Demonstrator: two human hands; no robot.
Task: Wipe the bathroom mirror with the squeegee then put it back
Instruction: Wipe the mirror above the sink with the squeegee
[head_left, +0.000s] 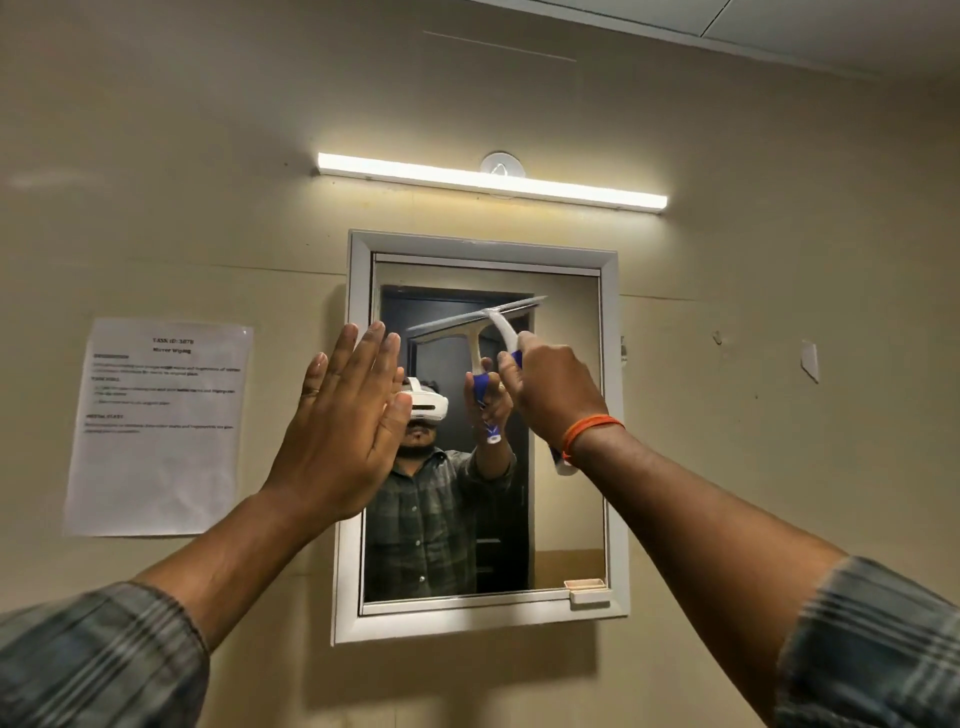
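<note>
The wiping is under way, judging by where the tool sits. The right hand (556, 395) has its grip closed around the blue-and-white handle of the squeegee (498, 325), whose blade lies against the upper part of the mirror (566, 467), tilted slightly, just below the top of its white frame (483, 244). The left hand (343, 421) is open and flat, fingers spread, at the mirror's left edge; whether it touches the frame I cannot tell. The glass below the blade looks unwiped as far as can be seen, so most strokes likely remain. Returning the squeegee is not yet done, and its resting place is not visible.
</note>
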